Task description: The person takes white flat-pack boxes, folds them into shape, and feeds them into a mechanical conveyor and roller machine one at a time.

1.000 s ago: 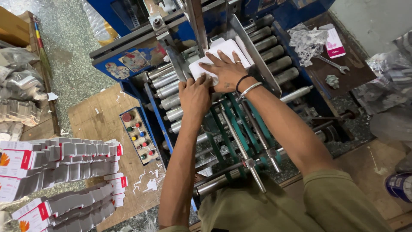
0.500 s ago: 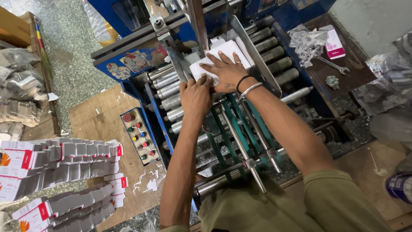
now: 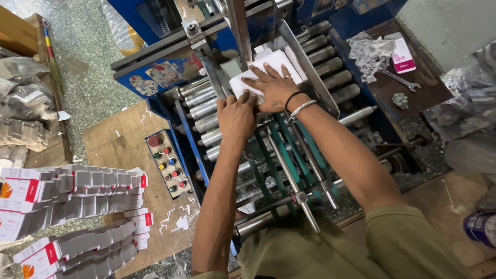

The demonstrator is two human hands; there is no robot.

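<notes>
Stack of white card blanks (image 3: pixel 268 64) on roller feeder (image 3: pixel 206 108): right hand (image 3: pixel 274 85) spread flat atop, left hand (image 3: pixel 236 116) gripping near edge.

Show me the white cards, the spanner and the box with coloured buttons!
white cards (image 3: pixel 268 64): head view, bare top sheet above the fingers.
spanner (image 3: pixel 400 79): head view, middle of its handle.
button box (image 3: pixel 168 163): head view, centre of its panel.

A single head-worn camera looks steeply down from above the person's shoulders, close over a blue roller machine (image 3: pixel 217 103). The view faces forward across the machine to the speckled floor (image 3: pixel 82 62), with both forearms running up from the bottom edge.
</notes>
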